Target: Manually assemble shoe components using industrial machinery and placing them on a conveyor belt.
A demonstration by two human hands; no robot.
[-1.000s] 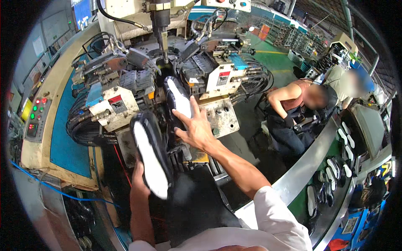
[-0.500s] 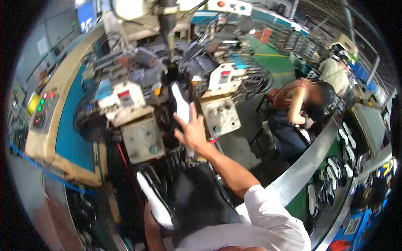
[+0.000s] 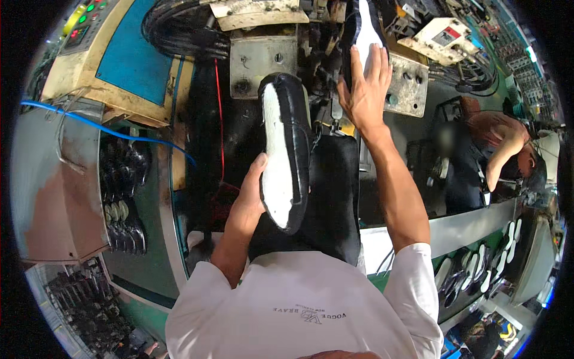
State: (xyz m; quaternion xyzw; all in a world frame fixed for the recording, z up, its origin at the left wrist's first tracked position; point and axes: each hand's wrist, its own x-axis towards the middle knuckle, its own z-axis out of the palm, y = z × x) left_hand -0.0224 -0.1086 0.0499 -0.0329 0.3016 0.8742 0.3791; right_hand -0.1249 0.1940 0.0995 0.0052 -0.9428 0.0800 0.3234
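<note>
My left hand (image 3: 250, 200) grips a black shoe upper (image 3: 286, 149) on a last, its white insole side facing me, heel end near my palm and toe pointing up toward the machine. My right hand (image 3: 366, 84) lies flat, fingers spread, against a second black shoe (image 3: 360, 27) with a white bottom that sits up in the lasting machine (image 3: 263, 60). Both forearms rise from my white T-shirt at the bottom edge.
A blue-topped control panel (image 3: 128, 57) with coloured buttons stands at the upper left, with a blue cable (image 3: 101, 128) across it. Another person (image 3: 490, 149) bends over at the right. Soles lie in racks (image 3: 478, 269) at the lower right. Dark parts fill a bin (image 3: 122, 191) at the left.
The view has tipped down and closer to the machine. My left hand has brought its shoe up in front of me. My right hand stays pressed on the shoe in the machine.
</note>
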